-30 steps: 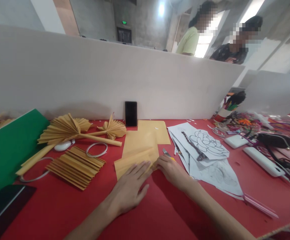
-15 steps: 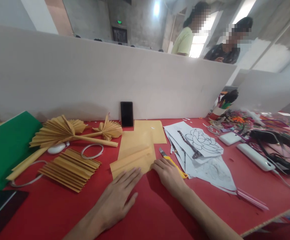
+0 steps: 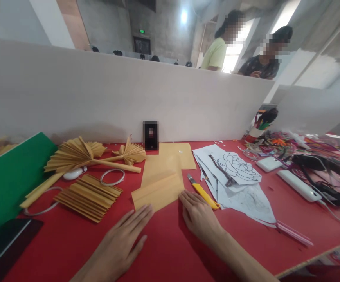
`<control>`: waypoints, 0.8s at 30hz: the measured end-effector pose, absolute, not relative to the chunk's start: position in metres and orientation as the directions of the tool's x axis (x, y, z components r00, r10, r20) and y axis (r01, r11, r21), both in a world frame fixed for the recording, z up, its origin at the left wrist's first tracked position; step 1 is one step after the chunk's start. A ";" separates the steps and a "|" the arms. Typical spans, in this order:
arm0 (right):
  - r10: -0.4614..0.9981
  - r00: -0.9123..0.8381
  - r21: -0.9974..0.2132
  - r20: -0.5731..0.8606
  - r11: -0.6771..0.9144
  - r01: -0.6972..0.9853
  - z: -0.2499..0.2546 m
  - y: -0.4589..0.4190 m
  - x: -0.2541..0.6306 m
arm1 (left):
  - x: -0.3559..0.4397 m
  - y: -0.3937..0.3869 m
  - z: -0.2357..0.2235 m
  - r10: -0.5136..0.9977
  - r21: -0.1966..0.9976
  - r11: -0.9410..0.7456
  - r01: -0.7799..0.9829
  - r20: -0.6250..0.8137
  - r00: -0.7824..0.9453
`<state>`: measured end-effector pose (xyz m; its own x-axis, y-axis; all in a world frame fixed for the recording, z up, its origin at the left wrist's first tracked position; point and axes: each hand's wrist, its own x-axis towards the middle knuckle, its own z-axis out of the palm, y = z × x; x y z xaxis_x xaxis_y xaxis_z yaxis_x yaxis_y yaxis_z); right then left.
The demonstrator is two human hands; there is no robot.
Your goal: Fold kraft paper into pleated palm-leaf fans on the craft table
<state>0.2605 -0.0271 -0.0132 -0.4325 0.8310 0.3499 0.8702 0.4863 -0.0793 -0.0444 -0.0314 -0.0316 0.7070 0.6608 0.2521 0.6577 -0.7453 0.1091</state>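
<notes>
A sheet of tan kraft paper with a folded band along its near side (image 3: 158, 192) lies in front of me, over another tan sheet. My left hand (image 3: 125, 239) rests flat, fingers stretched out, the fingertips touching the paper's near edge. At the paper's right corner is my right hand (image 3: 200, 219), its fingers together and lying low, the tips touching the edge. A yellow utility knife (image 3: 203, 194) lies just beyond my right hand. Left of the paper sits an accordion-pleated piece of tan paper (image 3: 89, 197).
Pleated paper fans (image 3: 72, 156) and a wire coil (image 3: 112, 177) lie at left, near a green board (image 3: 14, 172). A phone (image 3: 151, 137) leans against the white partition (image 3: 99, 98). Drawings (image 3: 237, 168), a white power bank (image 3: 299, 185) and craft clutter occupy the right. Two people stand beyond.
My left hand has slid back toward me and left, off most of the folded paper. My right hand stays near the corner. The phone screen, dark before, now shows a blurred picture.
</notes>
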 end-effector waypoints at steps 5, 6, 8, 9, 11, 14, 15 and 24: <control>0.776 -0.575 0.140 0.258 0.559 0.817 -0.008 -0.011 0.249 | -0.063 -0.040 -0.038 0.642 0.017 -0.741 0.671 0.307 0.702; 0.747 -0.612 0.149 0.259 0.595 0.790 -0.008 -0.011 0.241 | -0.063 -0.040 -0.039 0.634 0.007 -0.745 0.667 0.318 0.705; 0.691 -0.662 0.107 0.291 0.664 0.740 -0.010 -0.016 0.221 | -0.062 -0.037 -0.040 0.619 0.003 -0.755 0.656 0.332 0.712; 0.671 -0.672 0.067 0.313 0.690 0.720 -0.012 -0.020 0.211 | -0.061 -0.036 -0.039 0.613 0.003 -0.760 0.650 0.336 0.715; 0.662 -0.671 -0.044 0.334 0.722 0.690 -0.015 -0.029 0.197 | -0.062 -0.034 -0.038 0.605 -0.003 -0.764 0.646 0.347 0.717; 0.713 -0.616 -0.167 0.334 0.688 0.706 -0.017 -0.036 0.198 | -0.066 -0.035 -0.037 0.604 -0.018 -0.760 0.650 0.352 0.715; 0.740 -0.586 -0.190 0.330 0.660 0.727 -0.016 -0.035 0.205 | -0.069 -0.036 -0.037 0.605 -0.022 -0.757 0.653 0.352 0.714; 0.835 -0.406 -0.111 0.371 0.474 0.874 -0.012 -0.018 0.233 | -0.053 -0.018 -0.010 0.803 0.356 -0.590 0.725 0.354 0.479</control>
<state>0.2333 -0.0179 -0.0119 -0.4059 0.8352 0.3711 0.8737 0.4738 -0.1105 -0.0533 -0.0185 -0.0104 0.4791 0.8032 0.3542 0.7249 -0.5895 0.3564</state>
